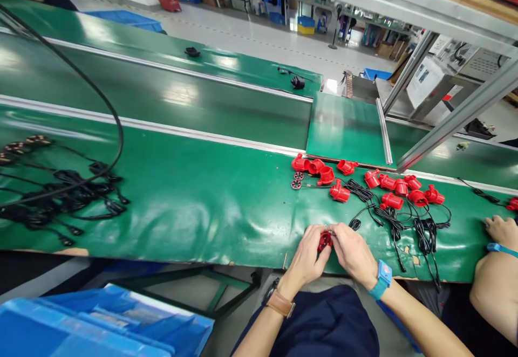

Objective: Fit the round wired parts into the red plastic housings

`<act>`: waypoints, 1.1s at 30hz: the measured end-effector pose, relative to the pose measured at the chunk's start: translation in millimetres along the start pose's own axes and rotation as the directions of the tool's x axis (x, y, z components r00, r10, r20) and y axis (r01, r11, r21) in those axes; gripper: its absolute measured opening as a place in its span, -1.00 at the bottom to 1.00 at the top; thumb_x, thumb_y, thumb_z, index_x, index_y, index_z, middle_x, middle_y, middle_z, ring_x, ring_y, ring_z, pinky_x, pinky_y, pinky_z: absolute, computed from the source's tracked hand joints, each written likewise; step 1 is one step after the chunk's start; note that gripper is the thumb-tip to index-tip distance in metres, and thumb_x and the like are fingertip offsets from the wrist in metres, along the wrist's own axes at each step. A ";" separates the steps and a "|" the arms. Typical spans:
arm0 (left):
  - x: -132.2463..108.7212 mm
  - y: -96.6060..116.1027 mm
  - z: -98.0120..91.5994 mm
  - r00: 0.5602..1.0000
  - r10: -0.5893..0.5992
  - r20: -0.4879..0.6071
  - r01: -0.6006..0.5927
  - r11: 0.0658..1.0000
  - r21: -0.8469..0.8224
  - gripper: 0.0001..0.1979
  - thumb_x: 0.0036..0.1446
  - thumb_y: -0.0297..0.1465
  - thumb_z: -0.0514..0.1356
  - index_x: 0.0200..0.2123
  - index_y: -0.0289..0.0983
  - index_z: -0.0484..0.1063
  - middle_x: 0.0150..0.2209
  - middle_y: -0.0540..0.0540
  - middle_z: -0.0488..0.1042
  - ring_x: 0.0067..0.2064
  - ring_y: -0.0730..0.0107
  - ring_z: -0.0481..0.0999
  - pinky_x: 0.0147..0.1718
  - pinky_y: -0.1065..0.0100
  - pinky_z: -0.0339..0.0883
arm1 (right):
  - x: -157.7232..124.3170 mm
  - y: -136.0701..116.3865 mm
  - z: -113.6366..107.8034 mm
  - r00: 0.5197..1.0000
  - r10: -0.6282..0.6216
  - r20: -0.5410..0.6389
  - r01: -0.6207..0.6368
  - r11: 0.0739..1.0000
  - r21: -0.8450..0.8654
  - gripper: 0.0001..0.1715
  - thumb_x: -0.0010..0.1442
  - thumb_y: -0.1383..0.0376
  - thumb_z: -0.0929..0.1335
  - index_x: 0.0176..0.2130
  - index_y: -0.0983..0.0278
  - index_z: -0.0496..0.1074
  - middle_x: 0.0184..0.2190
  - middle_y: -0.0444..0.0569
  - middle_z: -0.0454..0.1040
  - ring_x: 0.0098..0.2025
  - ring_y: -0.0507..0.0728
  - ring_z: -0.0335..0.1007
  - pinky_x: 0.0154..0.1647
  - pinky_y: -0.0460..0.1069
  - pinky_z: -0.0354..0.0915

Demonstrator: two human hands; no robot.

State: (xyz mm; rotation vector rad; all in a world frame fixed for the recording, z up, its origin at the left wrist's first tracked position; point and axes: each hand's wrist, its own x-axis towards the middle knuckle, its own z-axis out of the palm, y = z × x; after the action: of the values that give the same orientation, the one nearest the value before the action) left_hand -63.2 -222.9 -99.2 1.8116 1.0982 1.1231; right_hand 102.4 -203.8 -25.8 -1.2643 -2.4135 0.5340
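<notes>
Both hands meet near the front edge of the green-topped bench. My left hand (308,254) is closed round a red plastic housing (325,241), whose open end with dark parts inside faces up. At its right rim, the fingers of my right hand (350,249) are pinched together; what they hold, if anything, is too small to make out. Beyond my hands lie several loose red housings (340,191). Two small round parts with red rims (297,184) rest to their left. Coiled black cables (360,191) lie just past my right hand.
At the left is a pile of black cables (60,192), with a thick black cable (109,98) arching above. A co-worker's hand (502,230) rests at the right edge. Blue bins (101,324) stand low at left. A metal post (461,111) slants up at right.
</notes>
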 end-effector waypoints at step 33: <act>15.1 2.9 19.3 0.961 -0.163 -0.222 0.175 0.984 0.035 -0.90 0.23 -0.48 0.07 -0.27 -0.21 0.36 -0.30 -0.07 0.47 -0.20 0.23 0.44 -0.21 0.24 0.30 | 6.6 15.4 2.4 0.985 0.166 0.051 -0.173 0.964 0.201 -0.74 0.40 0.28 0.24 -0.31 0.25 0.42 -0.48 -0.14 0.45 -0.49 0.05 0.30 -0.40 -0.09 0.17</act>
State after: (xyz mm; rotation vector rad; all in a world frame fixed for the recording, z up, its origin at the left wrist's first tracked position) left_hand -40.6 -212.8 -99.0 1.6267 1.3962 1.2197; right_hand 108.5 -190.5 -34.5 -1.3874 -2.2206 0.8363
